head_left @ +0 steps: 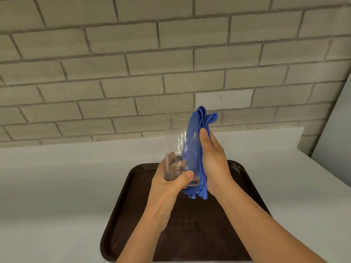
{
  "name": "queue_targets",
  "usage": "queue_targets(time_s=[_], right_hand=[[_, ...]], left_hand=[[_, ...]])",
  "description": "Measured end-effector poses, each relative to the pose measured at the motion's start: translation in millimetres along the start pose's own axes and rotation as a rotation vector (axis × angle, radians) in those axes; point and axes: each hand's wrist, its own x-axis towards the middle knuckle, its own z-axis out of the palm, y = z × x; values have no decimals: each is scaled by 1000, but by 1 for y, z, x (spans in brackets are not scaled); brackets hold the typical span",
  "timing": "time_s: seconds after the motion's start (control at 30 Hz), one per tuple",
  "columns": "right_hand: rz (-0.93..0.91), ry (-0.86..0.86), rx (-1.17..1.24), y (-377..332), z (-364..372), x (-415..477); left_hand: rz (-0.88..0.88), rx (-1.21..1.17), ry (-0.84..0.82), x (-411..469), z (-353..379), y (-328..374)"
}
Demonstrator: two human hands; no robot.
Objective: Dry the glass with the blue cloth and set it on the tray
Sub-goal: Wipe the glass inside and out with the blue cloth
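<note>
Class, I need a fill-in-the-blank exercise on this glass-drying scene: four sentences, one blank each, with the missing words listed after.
1. The left hand grips the clear glass near its ____.
2. The right hand presses a ____ cloth against the glass's side.
3. Below both hands lies a dark brown ____, with nothing on it.
4. The wall behind the white counter is built of grey ____.

Missing words: base; blue; tray; bricks

You have one wide-angle view from your head, looking forward and down over the tray toward the brick wall. It sits close, your hands filling the middle.
</note>
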Motion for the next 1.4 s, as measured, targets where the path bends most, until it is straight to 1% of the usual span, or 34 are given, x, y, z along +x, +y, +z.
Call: queue_targets(time_s=[0.07, 0.13, 0.23, 0.33, 0.47, 0.57, 0.63, 0.77, 0.9, 1.07, 1.13, 1.2, 1.23, 1.3, 1.4], right_hand=[[-27, 10, -3, 2, -3, -1], [-62, 26, -30, 3, -5, 0], [-90, 52, -59, 1, -8, 2], [-168, 83, -102, -4, -8, 3], [-222, 38, -73, -10, -6, -1], [-232, -53, -55, -8, -6, -9], [-222, -71, -62, -9, -7, -12], [-206, -57, -67, -22, -11, -2], [-123, -44, -38, -37, -11, 15], [4, -65, 17, -17, -13, 3], [11, -15, 17, -6, -13, -3], [22, 50, 24, -1, -15, -6], [41, 64, 39, 0, -16, -7], [84, 78, 63, -1, -19, -9], [87, 106, 38, -7, -20, -9]], left_hand=[[-2, 32, -32, 0, 1, 1], [2, 124, -29, -1, 4, 3], [32, 178, 42, -4, 8, 8], [92, 214, 149, -7, 9, 14], [156, 263, 139, -6, 16, 20], [131, 189, 106, -8, 22, 25], [110, 153, 82, -9, 22, 26], [37, 30, -18, -9, 19, 27], [-31, -170, -128, -9, 17, 27], [-98, -393, -181, -2, 14, 23], [-145, -422, -226, 0, 12, 19], [-181, -374, -269, 2, 10, 17], [-184, -317, -264, 3, 10, 18], [-146, -144, -197, 4, 12, 22], [-12, 99, -12, 3, 16, 28]])
